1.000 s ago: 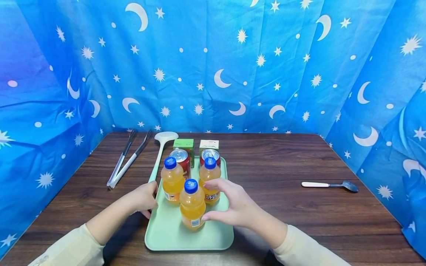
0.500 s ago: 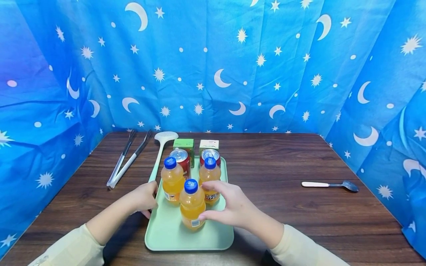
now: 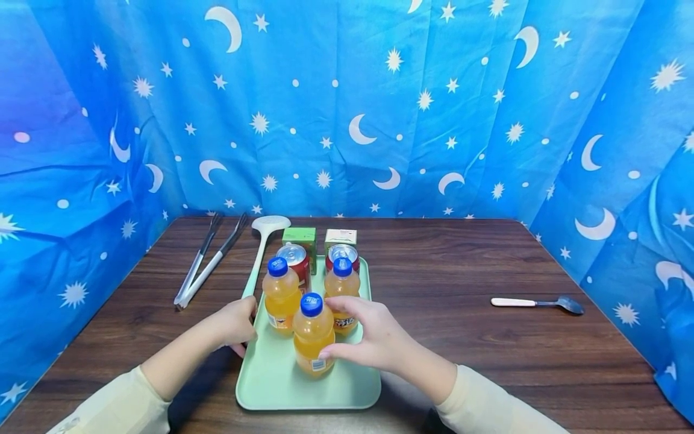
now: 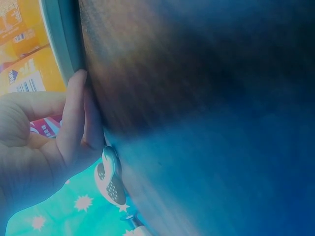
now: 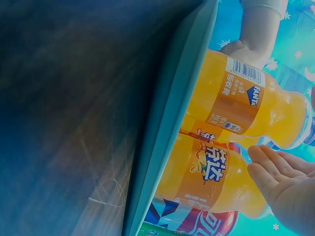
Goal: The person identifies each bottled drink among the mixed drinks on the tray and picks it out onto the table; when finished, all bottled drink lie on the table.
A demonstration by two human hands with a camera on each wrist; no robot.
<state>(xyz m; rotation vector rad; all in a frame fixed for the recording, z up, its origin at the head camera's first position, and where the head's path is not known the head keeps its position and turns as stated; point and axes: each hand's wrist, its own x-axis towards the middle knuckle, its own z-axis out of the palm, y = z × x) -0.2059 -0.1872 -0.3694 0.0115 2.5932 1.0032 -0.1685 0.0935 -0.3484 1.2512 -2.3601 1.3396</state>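
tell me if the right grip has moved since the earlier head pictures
Yes, slightly left: in the head view, the right grip reaches further across the front bottle, which keeps its place on the tray.

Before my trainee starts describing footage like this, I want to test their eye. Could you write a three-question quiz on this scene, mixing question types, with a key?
1. Count: how many blue-capped bottles stand on the tray?
2. Fill in the blank: the left hand grips the tray by its ____ edge, as the person sees it.
3. Multiple choice: what is the right hand nearest to? (A) the tongs; (B) the spoon; (C) the bottles.

Key: 1. three; 2. left; 3. C
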